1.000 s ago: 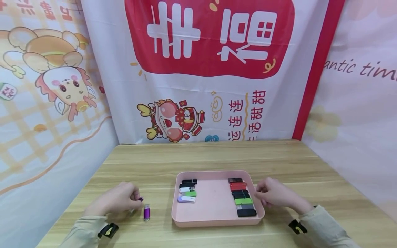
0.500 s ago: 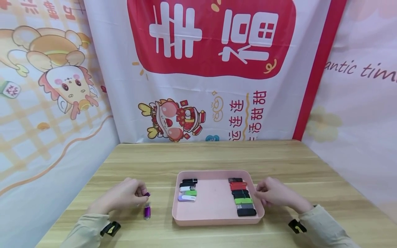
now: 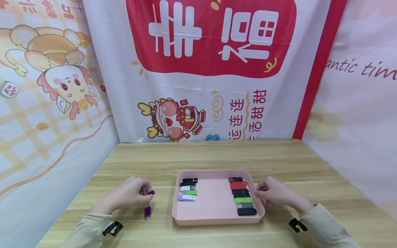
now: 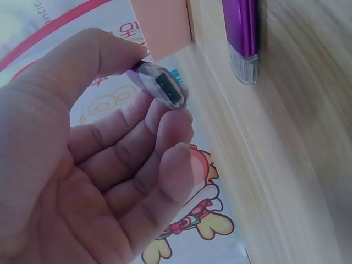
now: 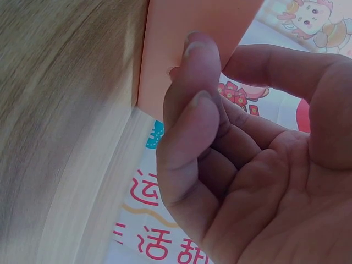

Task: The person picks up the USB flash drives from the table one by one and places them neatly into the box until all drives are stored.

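My left hand (image 3: 130, 194) pinches a purple USB flash drive (image 4: 159, 85) between thumb and fingers, its clear-capped connector end facing the left wrist camera. Just below that hand, a second purple USB flash drive (image 3: 147, 212) lies on the table. A shallow pink tray (image 3: 217, 222) stands to the right of both. At the tray's right wall, my right hand (image 3: 274, 193) grips the rim between thumb and fingers. Inside the tray, several USB flash drives (image 3: 187, 197) line the left side. A longer column of USB flash drives (image 3: 243, 200) runs down the right side.
The wooden table (image 3: 198, 156) reaches back to a printed cloth (image 3: 201, 86) hanging behind it. More patterned cloth hangs at the left and right. Between the two columns of drives, the tray's pink floor shows.
My left hand has moved right and slightly away from me, carrying the pinched flash drive closer to the tray. My right hand stays at the tray's wall.
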{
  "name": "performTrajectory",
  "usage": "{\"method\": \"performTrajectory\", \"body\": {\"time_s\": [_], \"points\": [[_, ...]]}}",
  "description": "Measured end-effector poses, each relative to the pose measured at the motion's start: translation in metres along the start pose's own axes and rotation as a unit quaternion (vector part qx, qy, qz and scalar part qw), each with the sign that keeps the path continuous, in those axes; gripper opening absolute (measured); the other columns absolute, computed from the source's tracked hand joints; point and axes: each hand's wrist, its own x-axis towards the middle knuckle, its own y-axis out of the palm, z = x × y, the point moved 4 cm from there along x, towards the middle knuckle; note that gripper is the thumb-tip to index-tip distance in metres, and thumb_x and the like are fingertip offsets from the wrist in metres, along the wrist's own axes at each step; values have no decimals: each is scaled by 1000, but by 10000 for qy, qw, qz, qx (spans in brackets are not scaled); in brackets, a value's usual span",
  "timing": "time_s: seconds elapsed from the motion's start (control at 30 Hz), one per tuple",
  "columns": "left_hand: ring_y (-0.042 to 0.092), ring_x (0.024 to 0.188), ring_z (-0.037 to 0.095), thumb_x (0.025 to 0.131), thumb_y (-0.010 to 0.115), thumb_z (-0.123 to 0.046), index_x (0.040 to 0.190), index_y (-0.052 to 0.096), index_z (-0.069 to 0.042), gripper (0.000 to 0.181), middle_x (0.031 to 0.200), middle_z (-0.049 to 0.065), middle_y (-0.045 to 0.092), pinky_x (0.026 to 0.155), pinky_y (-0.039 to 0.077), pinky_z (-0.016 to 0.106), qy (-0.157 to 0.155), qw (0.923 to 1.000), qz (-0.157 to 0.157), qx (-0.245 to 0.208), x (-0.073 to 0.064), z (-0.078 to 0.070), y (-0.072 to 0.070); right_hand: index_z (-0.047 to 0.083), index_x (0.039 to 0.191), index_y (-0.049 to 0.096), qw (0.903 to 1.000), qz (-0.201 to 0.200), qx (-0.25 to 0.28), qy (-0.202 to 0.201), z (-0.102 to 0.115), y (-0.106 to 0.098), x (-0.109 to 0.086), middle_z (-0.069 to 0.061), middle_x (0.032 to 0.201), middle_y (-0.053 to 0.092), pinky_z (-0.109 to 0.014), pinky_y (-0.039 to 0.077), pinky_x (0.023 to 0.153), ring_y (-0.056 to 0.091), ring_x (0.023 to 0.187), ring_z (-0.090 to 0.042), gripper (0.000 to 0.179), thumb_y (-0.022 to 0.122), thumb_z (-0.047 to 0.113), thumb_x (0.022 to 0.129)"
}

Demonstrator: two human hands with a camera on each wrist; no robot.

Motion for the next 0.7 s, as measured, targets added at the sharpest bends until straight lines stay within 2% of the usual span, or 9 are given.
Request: {"method": "performTrajectory", "body": {"time_s": [0.27,0.47,0.7], "points": [[55,63,3,85,73,-16,81,64,-21,11,70,-15,58,58,49,25,276,9993,-131,225,14,-13,-2,7,84,68,10000,29,3,59,-1,0,1,-5,59,59,-23,39,44,53,50,-16,14,65,16,95],[55,63,2,85,74,-17,83,64,-21,10,70,-16,57,58,49,24,549,9975,-127,417,28,-34,-4,8,84,68,10000,21,-17,48,1,0,-1,-4,60,59,-24,39,44,52,50,-16,14,65,16,95],[52,62,2,85,73,-19,84,62,-23,11,70,-15,55,55,47,24,712,9951,-64,685,42,-61,-2,7,84,67,10000,24,-29,0,3,0,-1,-5,59,59,-23,38,44,52,50,-16,14,65,15,95]]}}
